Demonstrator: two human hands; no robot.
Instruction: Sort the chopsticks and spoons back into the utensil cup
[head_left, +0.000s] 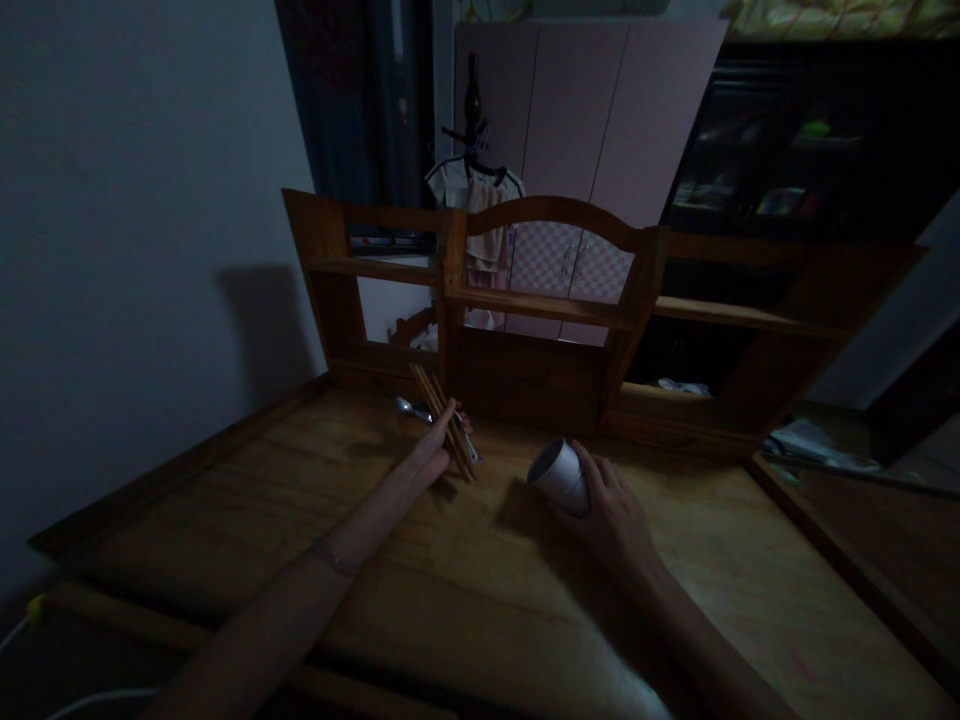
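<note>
My left hand (441, 440) is closed around a bundle of wooden chopsticks (424, 382), their ends showing above and below the fist. A metal spoon (405, 407) sticks out to the left of the bundle. Another slim, pale utensil (470, 450) shows beside the chopsticks; its kind is hard to make out in the dim light. My right hand (606, 495) grips a white cup (561, 477) by its side. The cup is tilted, with its open mouth facing up and left, and its inside looks dark.
Both hands are over a wooden desk (375, 560). A wooden shelf frame (532, 300) rises along its far edge, and a wall (150, 250) closes off the left. Behind stand a pink wardrobe (570, 120) and a dark cabinet (795, 150). A white cable (105, 697) shows at lower left.
</note>
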